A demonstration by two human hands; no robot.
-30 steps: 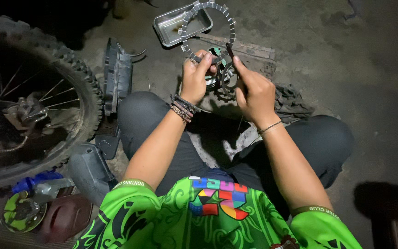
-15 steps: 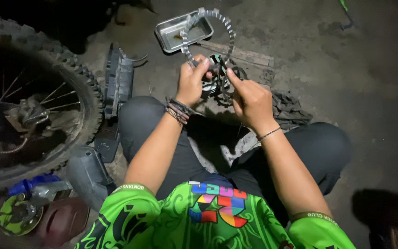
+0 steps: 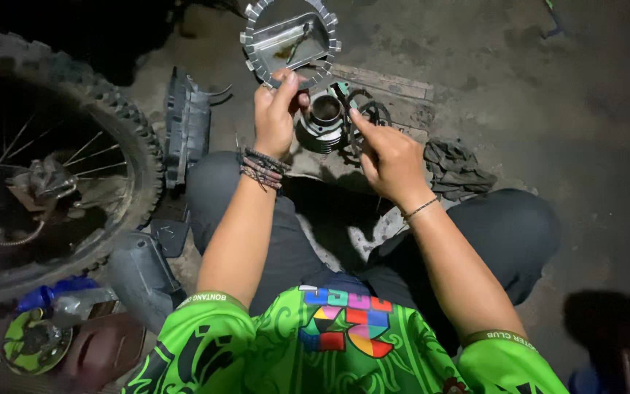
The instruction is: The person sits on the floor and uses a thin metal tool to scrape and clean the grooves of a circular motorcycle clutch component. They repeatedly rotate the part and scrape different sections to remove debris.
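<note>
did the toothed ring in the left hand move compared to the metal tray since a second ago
Yes. The toothed ring in the left hand was off the right edge of the metal tray; now it encircles the tray in view.

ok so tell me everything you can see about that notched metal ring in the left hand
The notched ring is a thin, grey metal disc with square tabs around its outer edge and a wide open centre. The left hand pinches its lower rim, holding it roughly upright above the floor. Through it shows a metal tray lying behind. Nothing else touches it.
</note>
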